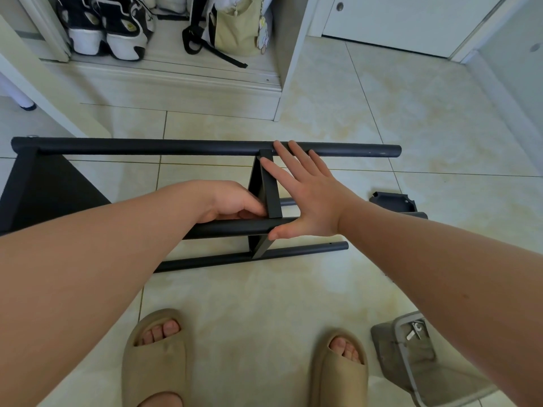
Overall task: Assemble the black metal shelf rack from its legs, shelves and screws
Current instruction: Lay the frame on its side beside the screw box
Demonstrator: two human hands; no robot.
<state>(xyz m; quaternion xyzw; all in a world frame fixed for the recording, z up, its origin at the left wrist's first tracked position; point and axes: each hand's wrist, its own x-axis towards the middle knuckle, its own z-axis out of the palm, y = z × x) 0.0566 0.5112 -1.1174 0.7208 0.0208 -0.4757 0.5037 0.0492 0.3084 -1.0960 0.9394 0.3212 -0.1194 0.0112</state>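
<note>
The black rack lies on its side on the tiled floor. Its far leg tube runs across the view, a near tube passes under my hands, and a lower tube rests on the floor. A black shelf stands on edge between the tubes, and another shelf closes the left end. My left hand grips the near tube beside the standing shelf. My right hand lies flat with straight fingers against the shelf's right face, its fingertips reaching the far tube.
A loose black shelf part lies on the floor to the right. A grey bin holding small metal hardware stands at the lower right. Shoes and a bag fill an open cabinet ahead. My feet in tan slippers are below.
</note>
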